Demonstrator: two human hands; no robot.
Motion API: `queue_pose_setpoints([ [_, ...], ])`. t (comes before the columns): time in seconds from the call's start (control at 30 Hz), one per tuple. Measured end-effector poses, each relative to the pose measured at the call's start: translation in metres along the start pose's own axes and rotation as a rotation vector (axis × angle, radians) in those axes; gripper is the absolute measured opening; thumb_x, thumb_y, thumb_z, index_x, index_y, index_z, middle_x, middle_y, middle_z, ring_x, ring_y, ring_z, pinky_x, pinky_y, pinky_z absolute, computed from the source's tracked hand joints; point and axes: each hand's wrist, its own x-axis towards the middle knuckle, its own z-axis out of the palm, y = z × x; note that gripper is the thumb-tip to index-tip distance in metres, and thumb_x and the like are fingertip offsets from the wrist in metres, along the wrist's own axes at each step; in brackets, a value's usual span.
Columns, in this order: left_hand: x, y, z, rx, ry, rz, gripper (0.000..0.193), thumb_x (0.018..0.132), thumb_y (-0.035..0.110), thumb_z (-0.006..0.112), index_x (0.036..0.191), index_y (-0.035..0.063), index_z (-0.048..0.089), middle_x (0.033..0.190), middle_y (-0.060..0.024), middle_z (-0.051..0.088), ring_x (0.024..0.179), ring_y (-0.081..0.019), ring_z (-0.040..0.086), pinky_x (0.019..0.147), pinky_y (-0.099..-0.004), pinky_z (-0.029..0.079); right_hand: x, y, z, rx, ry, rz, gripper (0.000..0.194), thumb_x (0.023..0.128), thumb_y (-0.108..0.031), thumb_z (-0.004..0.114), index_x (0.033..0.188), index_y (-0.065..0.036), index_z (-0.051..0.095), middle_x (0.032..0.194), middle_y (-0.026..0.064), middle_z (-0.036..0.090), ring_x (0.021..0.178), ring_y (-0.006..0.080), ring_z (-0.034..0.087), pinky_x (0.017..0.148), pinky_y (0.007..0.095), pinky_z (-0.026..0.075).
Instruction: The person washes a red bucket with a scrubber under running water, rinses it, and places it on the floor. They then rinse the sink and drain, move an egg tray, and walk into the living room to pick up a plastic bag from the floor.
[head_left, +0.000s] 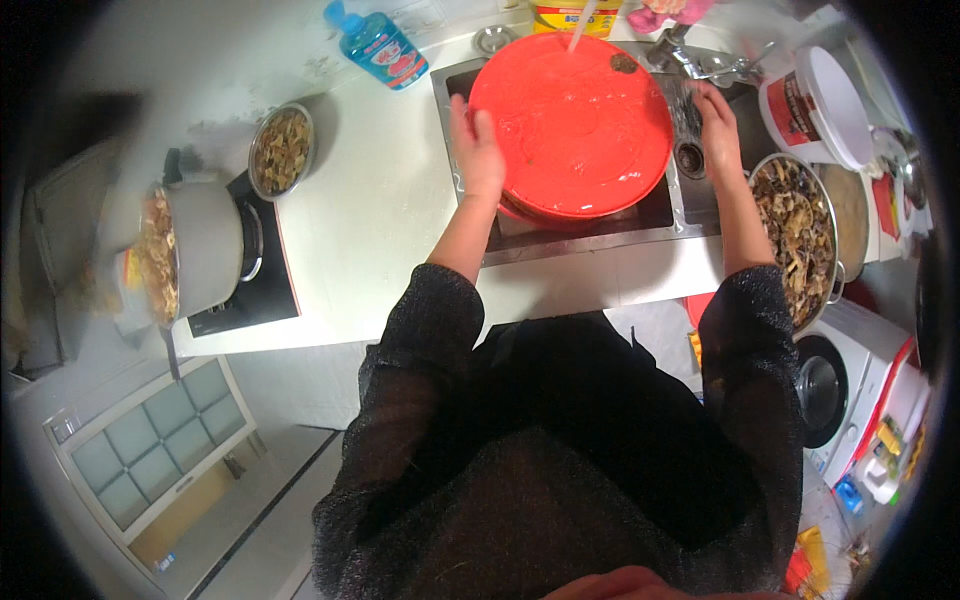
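A wet, round red plastic piece (574, 127), a lid or the base of a basin, covers most of the left sink bowl. A brown scrap (622, 63) shows near its far edge, and brown material shows below its near rim. My left hand (478, 157) is at its left edge, slightly blurred, with thumb and fingers apart; whether it touches the rim is hard to tell. On the right, my right hand (718, 135) hovers over the right bowl of the steel sink (697, 202), fingers apart and holding nothing. Water splashes beside it, below the faucet (679, 60).
A colander of brown mushroom-like pieces (799, 240) and a white bucket (817, 109) stand at the right. Leftward are a steel bowl (281, 150) of similar pieces, a large pot (206, 247) on a black cooktop (277, 292), and a blue bottle (384, 51). A washing machine (855, 375) is lower right.
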Motion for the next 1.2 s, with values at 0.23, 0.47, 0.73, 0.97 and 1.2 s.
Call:
queue_pose_setpoints([
  [0.23,0.011,-0.003,-0.014,-0.664,-0.280,-0.570,0.077,0.096,0.062,0.035,0.144,0.0023,0.035,0.148,-0.0136,0.039,0.133,-0.0277,0.041,0.110,-0.0405,0.033,-0.068,0.022,-0.001,-0.103,-0.111,0.399,0.076,0.086,-0.057,0.062,0.134,0.000,0.050,0.130,0.0162,0.056,0.121,0.0218,0.051,0.103,0.0332,0.038],
  [0.47,0.006,0.024,-0.010,-0.681,-0.255,-0.556,0.076,0.095,0.063,0.036,0.141,0.0028,0.038,0.145,-0.0131,0.042,0.131,-0.0274,0.043,0.108,-0.0418,0.035,-0.079,0.003,0.020,-0.181,-0.286,0.417,0.075,0.085,-0.056,0.064,0.130,0.002,0.054,0.119,0.0158,0.063,0.109,0.0211,0.060,0.096,0.0330,0.043],
  [0.73,0.009,0.063,0.014,-0.584,-0.304,-0.483,0.071,0.098,0.058,0.033,0.141,0.0017,0.039,0.145,-0.0121,0.043,0.129,-0.0256,0.045,0.109,-0.0384,0.035,-0.079,0.024,-0.003,-0.035,-0.176,0.519,0.082,0.086,-0.063,0.058,0.129,0.007,0.053,0.121,0.0172,0.062,0.113,0.0215,0.057,0.098,0.0321,0.041],
  [0.97,0.016,0.102,0.045,-0.413,-0.333,-0.522,0.064,0.102,0.051,0.028,0.144,0.0021,0.035,0.143,-0.0119,0.045,0.127,-0.0233,0.047,0.106,-0.0346,0.036,-0.076,0.034,-0.025,0.176,-0.158,0.553,0.088,0.086,-0.064,0.056,0.136,0.007,0.044,0.134,0.0159,0.053,0.123,0.0223,0.049,0.106,0.0339,0.034],
  [1.2,0.014,0.122,0.070,-0.329,-0.359,-0.458,0.063,0.103,0.048,0.028,0.144,0.0000,0.033,0.143,-0.0140,0.044,0.128,-0.0239,0.046,0.105,-0.0339,0.037,-0.082,0.043,-0.033,0.432,-0.144,0.636,0.089,0.089,-0.069,0.043,0.145,0.000,0.034,0.150,0.0143,0.036,0.139,0.0256,0.031,0.114,0.0385,0.022],
])
